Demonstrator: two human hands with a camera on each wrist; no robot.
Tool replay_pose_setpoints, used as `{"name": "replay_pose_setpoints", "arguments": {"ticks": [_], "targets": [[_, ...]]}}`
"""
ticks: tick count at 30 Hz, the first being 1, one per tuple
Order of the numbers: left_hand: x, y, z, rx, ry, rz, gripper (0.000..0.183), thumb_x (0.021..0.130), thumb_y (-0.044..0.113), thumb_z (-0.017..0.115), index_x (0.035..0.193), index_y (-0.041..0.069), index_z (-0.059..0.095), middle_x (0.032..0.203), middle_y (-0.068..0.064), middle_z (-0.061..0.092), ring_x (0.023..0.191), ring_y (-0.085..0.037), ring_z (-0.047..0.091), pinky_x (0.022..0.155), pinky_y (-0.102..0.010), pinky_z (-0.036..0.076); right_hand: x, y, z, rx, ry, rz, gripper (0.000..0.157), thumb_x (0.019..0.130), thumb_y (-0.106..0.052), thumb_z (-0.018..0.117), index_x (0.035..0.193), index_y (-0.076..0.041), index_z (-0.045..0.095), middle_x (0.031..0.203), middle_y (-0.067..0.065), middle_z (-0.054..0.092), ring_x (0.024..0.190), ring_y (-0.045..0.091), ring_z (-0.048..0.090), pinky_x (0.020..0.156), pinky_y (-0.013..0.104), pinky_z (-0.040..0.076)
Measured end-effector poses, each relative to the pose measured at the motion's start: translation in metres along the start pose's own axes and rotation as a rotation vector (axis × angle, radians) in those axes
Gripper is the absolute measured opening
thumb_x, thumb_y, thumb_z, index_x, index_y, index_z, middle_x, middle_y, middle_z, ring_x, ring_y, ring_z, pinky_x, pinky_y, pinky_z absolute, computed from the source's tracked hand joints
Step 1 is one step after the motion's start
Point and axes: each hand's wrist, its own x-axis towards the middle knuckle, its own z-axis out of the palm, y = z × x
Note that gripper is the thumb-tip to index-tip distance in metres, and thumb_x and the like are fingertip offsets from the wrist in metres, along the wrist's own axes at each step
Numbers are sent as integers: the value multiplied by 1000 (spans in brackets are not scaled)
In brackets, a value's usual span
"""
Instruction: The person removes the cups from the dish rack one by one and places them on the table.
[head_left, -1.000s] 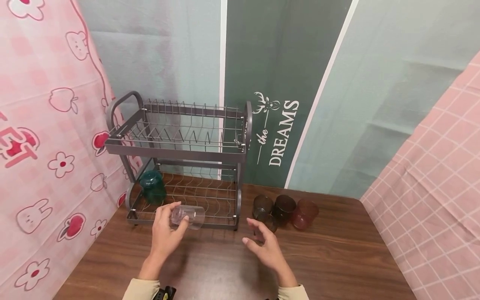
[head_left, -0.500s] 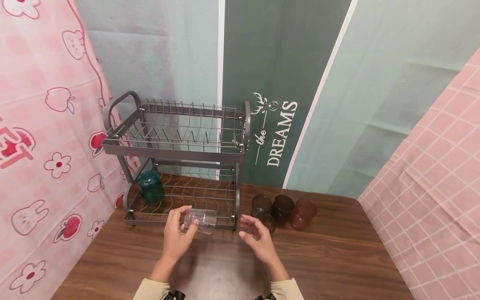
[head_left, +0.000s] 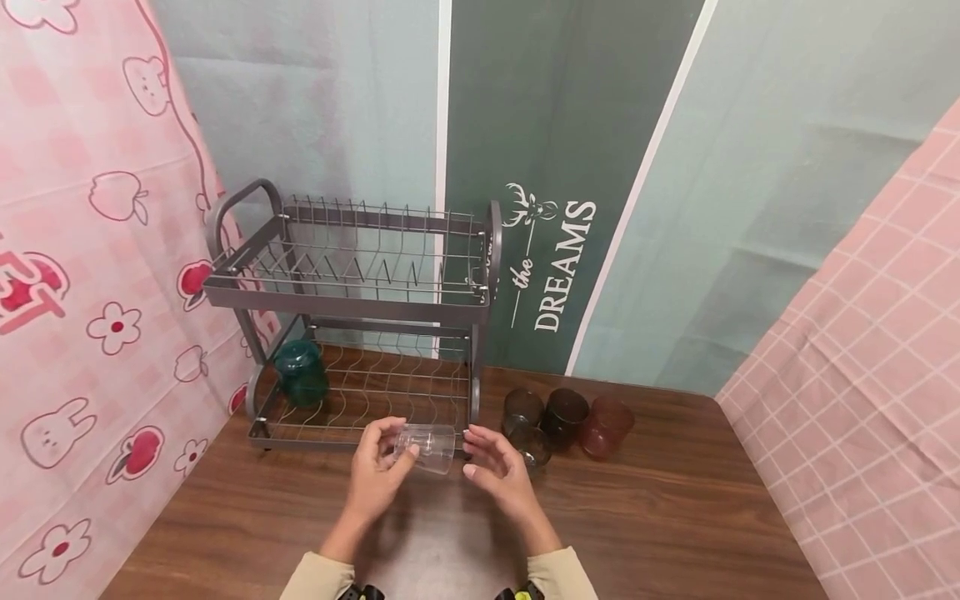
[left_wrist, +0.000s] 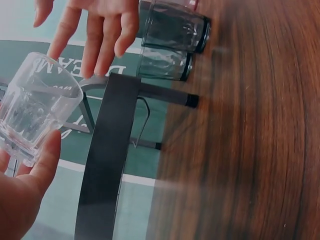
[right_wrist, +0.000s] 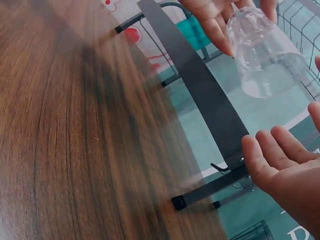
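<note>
My left hand point(head_left: 375, 471) grips a clear drinking glass point(head_left: 435, 450) near its base, thumb on the near side. The glass lies sideways in the air before the dish rack, its mouth facing right. Close to that mouth is my right hand point(head_left: 504, 475), fingers loosely bent and holding nothing. In the right wrist view a gap shows between the right fingers point(right_wrist: 270, 150) and the clear glass point(right_wrist: 265, 65). The left wrist view shows the left thumb against the lower side of the glass point(left_wrist: 42, 100).
A dark two-tier dish rack point(head_left: 345, 307) stands at the back left, a teal glass point(head_left: 302, 375) on its lower tier. Right of it on the wooden table point(head_left: 660, 517) stand several glasses, among them a black glass point(head_left: 566, 417) and a reddish glass point(head_left: 607, 427). Cloths hang behind and at both sides.
My left hand has carried the clear glass rightward, away from the rack's left part and slightly nearer to me. My right hand has come left, narrowing the gap between them.
</note>
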Motion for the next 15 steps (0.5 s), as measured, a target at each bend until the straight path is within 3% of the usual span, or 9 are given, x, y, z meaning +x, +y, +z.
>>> {"name": "replay_pose_setpoints", "arguments": {"ticks": [5,8,15], "targets": [[-2,-3,6,-50,-45,18,40,76,-19,62,111,-10,48,107,-27,46,92,-30,55,73,-30,51,1,2,1,51,14,49,54,81,6,63,130,11,41,127,34,44,116,47,44,92,36,42],[-4,-16,7,-98,-69,38,40,76,-17,62,112,-9,47,107,-26,46,93,-22,55,75,-30,51,0,1,3,76,23,69,56,80,5,63,131,10,41,128,33,44,116,46,43,90,36,43],[-7,-16,14,-165,-108,37,41,76,-18,59,113,-17,40,107,-33,44,94,-17,56,78,-31,50,2,1,4,99,-4,22,54,80,5,63,128,13,41,121,35,46,111,39,49,89,34,44]]}}
